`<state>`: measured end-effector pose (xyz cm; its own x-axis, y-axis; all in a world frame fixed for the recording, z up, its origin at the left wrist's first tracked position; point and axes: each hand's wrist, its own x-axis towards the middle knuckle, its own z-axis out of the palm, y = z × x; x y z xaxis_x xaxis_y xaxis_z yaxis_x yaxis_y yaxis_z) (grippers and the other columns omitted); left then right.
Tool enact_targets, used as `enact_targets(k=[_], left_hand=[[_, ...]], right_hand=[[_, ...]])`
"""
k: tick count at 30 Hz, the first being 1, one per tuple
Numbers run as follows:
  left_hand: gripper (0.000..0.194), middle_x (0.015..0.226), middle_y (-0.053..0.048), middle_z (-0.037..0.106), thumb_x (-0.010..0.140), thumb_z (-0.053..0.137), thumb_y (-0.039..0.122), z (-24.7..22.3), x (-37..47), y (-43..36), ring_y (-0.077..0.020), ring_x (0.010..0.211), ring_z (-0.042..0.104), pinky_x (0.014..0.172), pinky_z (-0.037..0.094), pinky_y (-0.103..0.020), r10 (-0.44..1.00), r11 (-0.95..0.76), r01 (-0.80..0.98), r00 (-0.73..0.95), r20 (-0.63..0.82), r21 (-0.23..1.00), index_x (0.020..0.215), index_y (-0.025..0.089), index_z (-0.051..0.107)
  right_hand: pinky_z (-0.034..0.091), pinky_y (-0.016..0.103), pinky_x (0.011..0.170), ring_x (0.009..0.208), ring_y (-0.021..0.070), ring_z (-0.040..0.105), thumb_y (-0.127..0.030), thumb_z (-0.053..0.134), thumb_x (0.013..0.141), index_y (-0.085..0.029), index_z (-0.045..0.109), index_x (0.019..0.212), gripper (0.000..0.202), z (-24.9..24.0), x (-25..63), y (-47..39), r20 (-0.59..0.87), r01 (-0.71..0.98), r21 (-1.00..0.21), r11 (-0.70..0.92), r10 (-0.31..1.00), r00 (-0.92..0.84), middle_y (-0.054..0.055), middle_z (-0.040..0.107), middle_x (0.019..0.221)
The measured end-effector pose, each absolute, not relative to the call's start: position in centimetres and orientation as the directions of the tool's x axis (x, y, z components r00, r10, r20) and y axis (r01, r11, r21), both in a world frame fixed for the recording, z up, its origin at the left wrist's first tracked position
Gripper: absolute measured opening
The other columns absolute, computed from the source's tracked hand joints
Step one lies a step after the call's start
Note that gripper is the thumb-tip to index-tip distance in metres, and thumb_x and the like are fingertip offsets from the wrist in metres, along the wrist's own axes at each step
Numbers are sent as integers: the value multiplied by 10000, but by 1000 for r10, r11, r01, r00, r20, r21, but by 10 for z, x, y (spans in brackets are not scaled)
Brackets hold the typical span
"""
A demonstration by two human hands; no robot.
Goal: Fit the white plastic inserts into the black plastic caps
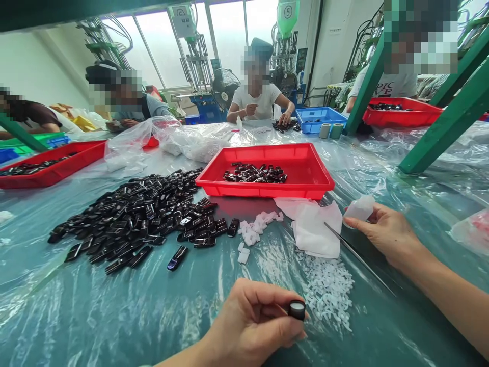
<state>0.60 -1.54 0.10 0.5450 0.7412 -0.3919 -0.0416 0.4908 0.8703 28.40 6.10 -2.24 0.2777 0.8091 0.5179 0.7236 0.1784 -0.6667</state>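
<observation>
My left hand (255, 323) pinches a small black part (297, 309) with a pale round face, low in the head view. On the right, my right hand (391, 234) grips a translucent whitish piece (359, 210) between thumb and fingers. Metal tweezers (361, 259) lie slantwise beside that hand, their upper end over a folded white cloth (317, 229). Many tiny clear pieces (330, 290) are spread below the cloth. Small white pads (254, 229) lie left of it. A large heap of glossy black parts (141, 214) covers the left of the table.
Behind the cloth stands a red tray (267, 192) holding some black parts. A blue tray (323, 122) and another red tray (405, 120) are farther back. Green posts (443, 122) rise at the right. Several people sit across the plastic-covered table (133, 316); another red tray (57, 176) is far left.
</observation>
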Motion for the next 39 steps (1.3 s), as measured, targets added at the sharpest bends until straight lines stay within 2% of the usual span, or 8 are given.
enact_targets(k=[2,6,7,10,12,23,29,39], left_hand=[[233,771,-64,681,649,724,229,1,7,-16,-97,613,587,584,436,-180,731,512,-58,554,-399,857,865,141,717],[211,693,-52,667,624,738,224,0,9,-16,-79,557,564,560,437,-175,713,531,-94,587,-384,842,814,134,728],[215,682,-48,664,618,743,227,0,10,-16,-77,550,563,564,442,-178,706,538,-100,597,-382,837,813,137,729],[226,690,-48,661,624,742,247,-1,9,-17,-81,555,568,583,455,-195,681,553,-85,620,-391,829,826,145,728],[223,703,-53,655,643,731,255,0,8,-18,-81,570,560,589,446,-195,656,555,-43,637,-406,831,831,135,727],[193,535,5,499,668,681,234,14,12,-14,-40,474,408,482,343,-152,619,516,43,671,-408,855,767,73,723],[188,564,-17,541,659,671,226,15,11,-15,-68,517,468,501,364,-165,619,503,82,661,-425,860,764,79,724],[222,588,-40,586,652,681,255,14,11,-14,-75,527,499,526,400,-170,625,502,96,647,-437,860,779,80,729]], right_hand=[[439,253,507,589,155,618,-277,607,735,-169,664,799,138,-15,279,54,546,757,-609,235,817,186,20,683,687],[457,297,641,882,214,603,-189,612,734,-241,623,1048,319,8,250,25,620,813,-486,320,782,63,42,653,1027],[452,319,710,938,217,581,-157,575,759,-258,609,1078,336,12,241,17,648,818,-433,378,762,-10,35,639,1041],[413,400,797,995,245,538,-59,477,800,-208,579,1093,345,18,219,-2,731,811,-149,566,615,-295,81,614,1025],[396,408,793,973,236,542,3,436,794,-206,585,1057,368,17,210,-8,740,793,-77,604,568,-361,77,617,1001],[319,457,878,1070,262,507,-113,386,868,-264,568,1157,373,8,217,-19,643,742,60,668,543,-541,54,614,1133],[298,478,937,1064,230,517,-161,393,892,-303,590,1094,316,3,208,-21,706,775,-11,632,553,-442,36,644,1077],[289,495,925,1076,245,499,-212,329,906,-263,602,1075,325,10,211,-22,686,736,-20,677,545,-482,55,636,1097]])
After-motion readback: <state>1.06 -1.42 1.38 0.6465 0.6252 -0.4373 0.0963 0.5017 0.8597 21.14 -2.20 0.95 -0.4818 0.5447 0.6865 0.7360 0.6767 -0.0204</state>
